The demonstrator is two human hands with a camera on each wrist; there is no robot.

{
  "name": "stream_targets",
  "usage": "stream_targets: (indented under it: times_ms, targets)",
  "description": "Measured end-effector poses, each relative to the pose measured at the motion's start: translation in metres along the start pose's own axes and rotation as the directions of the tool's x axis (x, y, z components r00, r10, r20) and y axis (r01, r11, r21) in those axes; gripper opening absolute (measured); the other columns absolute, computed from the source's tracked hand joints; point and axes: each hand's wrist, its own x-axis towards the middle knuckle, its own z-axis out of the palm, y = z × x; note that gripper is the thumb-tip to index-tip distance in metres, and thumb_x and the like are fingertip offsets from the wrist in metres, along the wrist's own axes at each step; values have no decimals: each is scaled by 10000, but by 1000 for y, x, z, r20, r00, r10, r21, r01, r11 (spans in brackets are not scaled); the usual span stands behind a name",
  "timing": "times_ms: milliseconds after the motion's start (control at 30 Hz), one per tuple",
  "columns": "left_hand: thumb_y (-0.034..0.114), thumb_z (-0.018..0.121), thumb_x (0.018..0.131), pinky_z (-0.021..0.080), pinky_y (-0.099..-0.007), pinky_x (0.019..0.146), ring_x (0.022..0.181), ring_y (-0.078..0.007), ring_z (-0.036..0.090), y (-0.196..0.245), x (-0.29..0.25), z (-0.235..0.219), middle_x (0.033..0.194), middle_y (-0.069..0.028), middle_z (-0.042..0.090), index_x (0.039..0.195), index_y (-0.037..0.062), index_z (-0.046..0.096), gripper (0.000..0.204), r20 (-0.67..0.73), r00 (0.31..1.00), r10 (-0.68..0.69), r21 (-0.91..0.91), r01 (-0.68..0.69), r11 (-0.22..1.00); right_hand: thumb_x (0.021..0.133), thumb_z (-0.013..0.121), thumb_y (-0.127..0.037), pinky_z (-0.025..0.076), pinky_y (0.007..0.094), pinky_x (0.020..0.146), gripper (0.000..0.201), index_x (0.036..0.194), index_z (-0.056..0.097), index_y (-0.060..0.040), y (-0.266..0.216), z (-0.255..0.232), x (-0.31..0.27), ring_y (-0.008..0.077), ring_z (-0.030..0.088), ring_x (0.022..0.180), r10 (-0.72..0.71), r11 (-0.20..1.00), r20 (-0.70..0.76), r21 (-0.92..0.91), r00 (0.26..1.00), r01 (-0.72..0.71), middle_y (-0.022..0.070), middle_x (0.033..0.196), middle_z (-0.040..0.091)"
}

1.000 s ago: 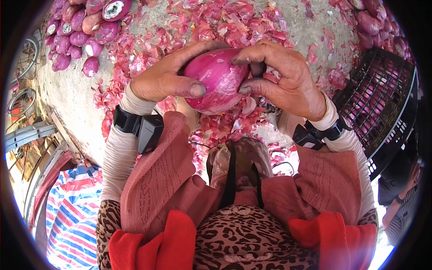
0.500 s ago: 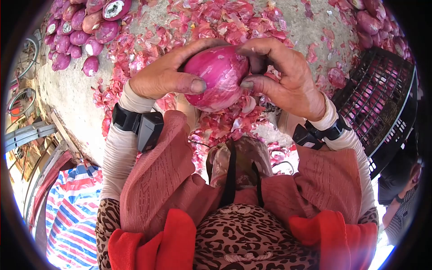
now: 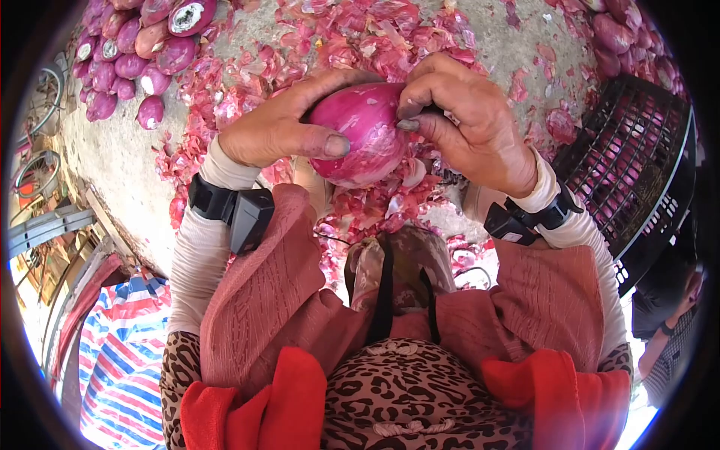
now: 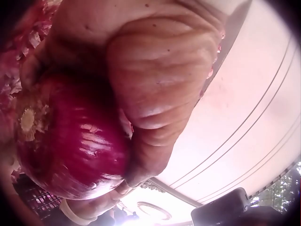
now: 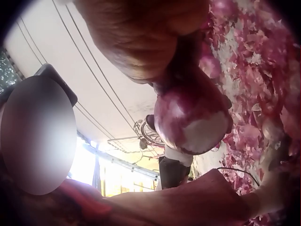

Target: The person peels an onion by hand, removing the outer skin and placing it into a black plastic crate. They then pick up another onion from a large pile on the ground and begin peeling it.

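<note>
A large, shiny red onion (image 3: 356,139) is held up in front of the body, above the littered ground. My left hand (image 3: 274,127) grips it from the left, thumb across the near side and fingers over the far side. At the onion's right end, my right hand (image 3: 472,124) pinches with curled fingers and thumb; what lies between the fingertips is mostly hidden. The left wrist view shows the round root end (image 4: 28,120) of the onion. A broad pale patch (image 5: 207,132) shows on the onion in the right wrist view.
Loose onion skins (image 3: 367,37) cover the ground ahead and below. Onions are piled at the upper left (image 3: 131,64) and upper right (image 3: 615,34). A black plastic crate (image 3: 637,150) with onions behind its mesh leans at right. A striped sheet (image 3: 124,337) lies lower left. Another person's arm (image 3: 679,307) shows at right.
My right fingers and thumb have drawn closer together at the onion's right end, more tightly curled than before. The left hand keeps its hold, and the onion has barely shifted.
</note>
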Motion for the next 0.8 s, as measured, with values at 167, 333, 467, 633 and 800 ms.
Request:
stream_targets:
  times_ms: [167,333,467,633,800]
  targets:
    - [560,786,656,345,-363,1083,1280,-257,444,-2,0,-1,1400,-168,416,1449,-28,262,1117,3,1000,11,-62,-10,998,777,615,75,462,309,735,193,929,539,-17,1,-2,-2,235,572,843,-45,998,9,-41,999,46,110,928,546]
    - [603,779,643,340,-362,1086,1300,-262,426,-7,-2,-4,1429,-175,384,1462,-28,225,1173,-44,999,10,-82,-14,997,740,631,102,474,354,715,240,936,544,-5,1,-4,-4,293,588,810,39,997,-17,74,999,-38,128,870,537]
    - [611,778,636,331,-364,1093,1312,-263,411,-5,-1,-3,1446,-179,361,1467,-31,210,1194,-10,1000,7,-114,-8,993,734,643,95,487,346,739,264,962,555,-6,-3,-7,-2,289,599,833,73,991,44,110,996,-77,127,886,551]
    - [475,738,720,338,-343,1074,1244,-234,462,-5,-4,1,1337,-148,468,1420,-23,326,953,-16,996,84,-184,-85,979,720,651,87,491,357,738,264,957,573,0,-3,-9,2,282,602,847,-25,1000,64,15,998,24,123,883,565]
    - [491,741,708,332,-346,1080,1263,-250,452,-12,-6,-3,1374,-160,444,1433,-32,300,996,-24,995,95,-239,-98,966,674,577,126,479,335,754,271,907,566,-10,-3,-12,1,258,600,840,-39,999,82,-1,996,39,107,911,564]
